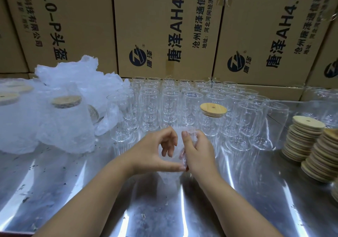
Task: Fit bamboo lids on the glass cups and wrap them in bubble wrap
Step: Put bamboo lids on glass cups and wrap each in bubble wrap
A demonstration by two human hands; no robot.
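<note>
Head view: my left hand (155,152) and right hand (198,154) meet over the near middle of the steel worktop (256,191), both on one bubble wrap sheet (169,177). The right fingers (185,136) are curled round its edge and pinch it. The left fingers (169,150) are curled in a C, with the thumb stretched along the lower edge. In my judgement this grip holds the film spread and clear of the worktop, ready to receive a cup. The film is blurred, and I cannot tell whether a cup is already inside it. The glass cups (173,99) stand upright in close rows just behind my hands, within reach. One lidded cup (213,109) stands in the front rows, probably next for wrapping. The bamboo lid stacks (305,138) sit to the right, beside the rows, to feed my right hand. The wrapped cups (65,103) are heaped to the left, apart from the bare glass, so finished pieces stay separate. Cartons (164,26) close off the back
</note>
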